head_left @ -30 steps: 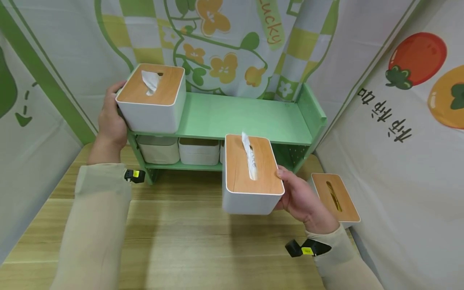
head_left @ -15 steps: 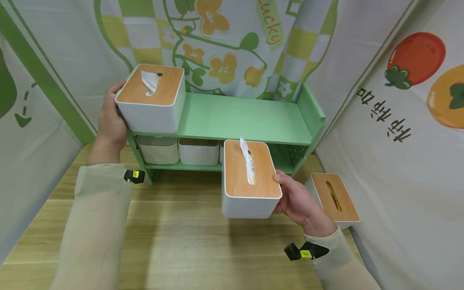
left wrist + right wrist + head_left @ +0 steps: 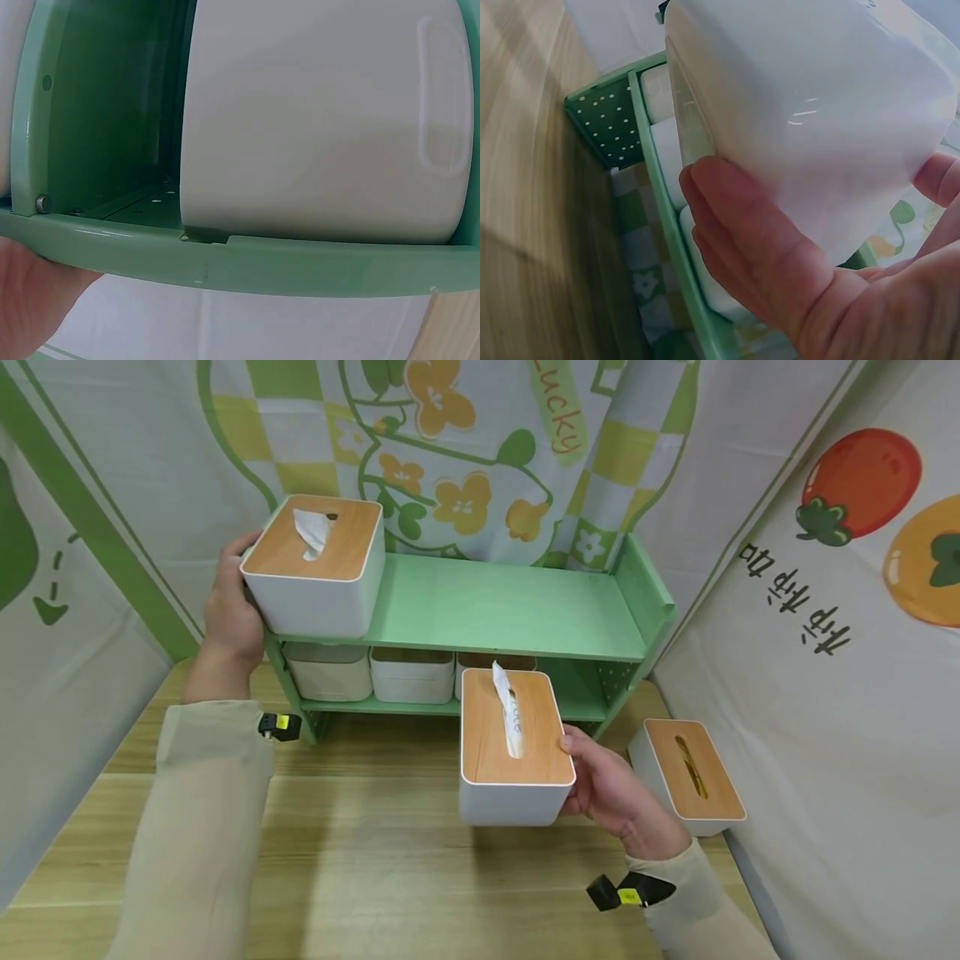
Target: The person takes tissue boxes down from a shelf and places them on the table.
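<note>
The tissue box (image 3: 513, 802) is staying clear of the tabletop (image 3: 375, 893) just below the head view's centre; the right hand (image 3: 611, 789) is gripping its right side. It is probably proving light, stiff and slightly slippery, its walls offering surer hold than the wooden lid (image 3: 487, 752). Well apart, upper left, the left hand (image 3: 234, 610) is lying beside a second box (image 3: 311, 602) on the green shelf (image 3: 495, 606); its grip cannot be told.

Green shelf (image 3: 510, 602) on wood-grain surface (image 3: 390, 868), between pale printed walls (image 3: 847, 727)
</note>
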Tool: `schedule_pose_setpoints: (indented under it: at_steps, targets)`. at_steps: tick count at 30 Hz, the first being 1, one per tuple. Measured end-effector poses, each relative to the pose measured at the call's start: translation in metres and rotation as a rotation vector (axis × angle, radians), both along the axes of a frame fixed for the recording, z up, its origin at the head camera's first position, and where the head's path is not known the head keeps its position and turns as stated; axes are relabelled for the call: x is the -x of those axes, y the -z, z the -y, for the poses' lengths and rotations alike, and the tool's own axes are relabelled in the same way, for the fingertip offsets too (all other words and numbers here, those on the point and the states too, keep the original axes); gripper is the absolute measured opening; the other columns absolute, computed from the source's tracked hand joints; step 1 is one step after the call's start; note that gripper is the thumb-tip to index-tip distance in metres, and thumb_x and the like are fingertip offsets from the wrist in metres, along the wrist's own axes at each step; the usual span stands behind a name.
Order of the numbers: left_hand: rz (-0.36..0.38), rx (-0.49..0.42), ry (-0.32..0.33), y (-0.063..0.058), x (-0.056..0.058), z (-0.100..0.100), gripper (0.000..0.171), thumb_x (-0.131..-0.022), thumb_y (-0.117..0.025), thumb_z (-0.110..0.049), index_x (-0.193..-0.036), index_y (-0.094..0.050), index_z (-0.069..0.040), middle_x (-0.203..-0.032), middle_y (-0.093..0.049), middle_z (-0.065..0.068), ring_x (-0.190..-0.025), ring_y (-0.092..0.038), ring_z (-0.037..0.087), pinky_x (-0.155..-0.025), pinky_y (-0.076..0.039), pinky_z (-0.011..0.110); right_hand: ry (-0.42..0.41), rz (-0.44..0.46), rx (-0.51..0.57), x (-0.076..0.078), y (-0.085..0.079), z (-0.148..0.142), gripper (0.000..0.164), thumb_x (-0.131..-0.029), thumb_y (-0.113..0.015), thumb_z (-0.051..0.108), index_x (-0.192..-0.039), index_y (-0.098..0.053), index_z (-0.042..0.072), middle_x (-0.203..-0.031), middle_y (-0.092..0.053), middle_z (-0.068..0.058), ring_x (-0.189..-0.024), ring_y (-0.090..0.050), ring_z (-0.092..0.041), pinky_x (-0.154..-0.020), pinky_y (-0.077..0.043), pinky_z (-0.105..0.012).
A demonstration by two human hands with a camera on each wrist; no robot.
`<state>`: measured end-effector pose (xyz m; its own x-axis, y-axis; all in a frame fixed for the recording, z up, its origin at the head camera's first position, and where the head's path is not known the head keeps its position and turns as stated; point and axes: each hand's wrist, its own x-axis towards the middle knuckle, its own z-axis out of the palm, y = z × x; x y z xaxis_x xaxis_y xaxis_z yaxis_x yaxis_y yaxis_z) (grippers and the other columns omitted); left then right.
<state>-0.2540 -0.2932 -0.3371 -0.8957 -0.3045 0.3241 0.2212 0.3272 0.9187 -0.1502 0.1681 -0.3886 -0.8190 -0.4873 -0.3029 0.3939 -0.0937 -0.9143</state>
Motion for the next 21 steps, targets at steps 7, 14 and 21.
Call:
schedule_pose_setpoints:
  at_steps: [7,14,21]
  targets:
    - [-0.004,0.007,-0.002,0.001,0.0,0.0,0.057,-0.104,-0.005,-0.048,-0.152,-0.035,-0.04,-0.156,-0.036,-0.003,-0.127,-0.035,0.015,-0.102,-0.025,0.033,0.013,0.019,-0.034,-0.001,0.009,-0.001,0.065,-0.103,-0.042,0.037,-0.157,-0.015,0.012,-0.138,-0.05,-0.031,-0.095,-0.069,-0.031,-0.077,-0.055,-0.052]
    - [0.008,0.007,-0.013,0.001,0.0,0.0,0.057,-0.104,-0.005,-0.049,-0.152,-0.035,-0.04,-0.156,-0.036,-0.004,-0.128,-0.034,0.015,-0.103,-0.024,0.035,0.032,0.029,-0.041,-0.001,0.018,-0.002,0.068,-0.102,-0.044,0.036,-0.158,-0.014,0.01,-0.139,-0.048,-0.033,-0.096,-0.069,-0.032,-0.078,-0.053,-0.054]
    - [0.009,0.006,-0.013,0.001,0.001,0.001,0.057,-0.104,-0.006,-0.048,-0.152,-0.035,-0.039,-0.156,-0.035,-0.004,-0.129,-0.033,0.015,-0.105,-0.023,0.036,0.05,0.044,-0.066,0.001,0.028,-0.004,0.07,-0.1,-0.045,0.034,-0.158,-0.014,0.011,-0.138,-0.049,-0.033,-0.097,-0.068,-0.033,-0.078,-0.054,-0.053]
